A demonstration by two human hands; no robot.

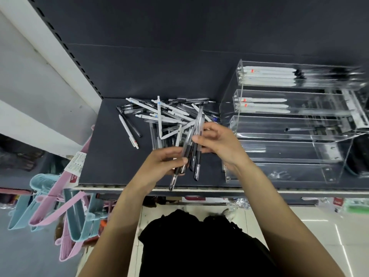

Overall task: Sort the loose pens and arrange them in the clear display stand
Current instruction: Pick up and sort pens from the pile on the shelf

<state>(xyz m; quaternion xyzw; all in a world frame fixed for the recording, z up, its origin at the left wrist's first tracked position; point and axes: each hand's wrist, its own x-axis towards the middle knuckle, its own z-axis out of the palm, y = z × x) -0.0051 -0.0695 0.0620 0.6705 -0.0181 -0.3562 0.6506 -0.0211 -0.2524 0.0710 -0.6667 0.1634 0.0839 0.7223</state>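
A heap of loose pens, white ones and clear ones with black grips, lies on the dark shelf. Over the front of the heap both hands hold a bundle of clear black-grip pens. My left hand grips the bundle's lower end from the left. My right hand pinches the bundle from the right. The clear display stand rises in tiers on the right. White pens fill its top tier, two more white pens lie in the second, and one dark pen lies in the third.
The dark shelf has a front edge just below my hands. Pink and blue plastic hangers hang at the lower left. A white upright bounds the shelf on the left. Tiled floor shows below.
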